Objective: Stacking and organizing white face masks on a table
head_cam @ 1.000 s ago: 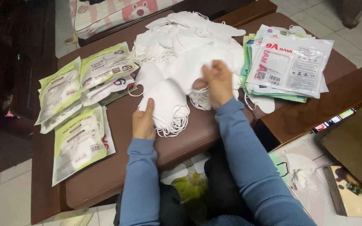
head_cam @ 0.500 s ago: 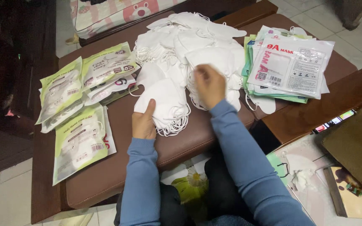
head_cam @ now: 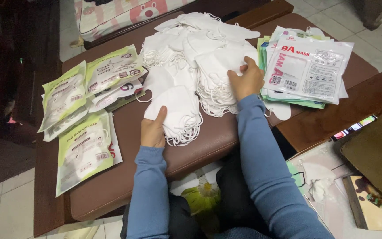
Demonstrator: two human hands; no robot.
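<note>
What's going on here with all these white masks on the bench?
A person in blue sleeves sits at a brown padded bench sorting white face masks. The left hand rests on a small stack of masks near the bench edge, while the right hand reaches into the big loose pile. Green and white packets lie to the left, and more packets are stacked on the right.

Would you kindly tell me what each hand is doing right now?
Left hand: open, resting on small stack of white fabric face masks.
Right hand: fingers curled, gripping large white mask pile.
</note>
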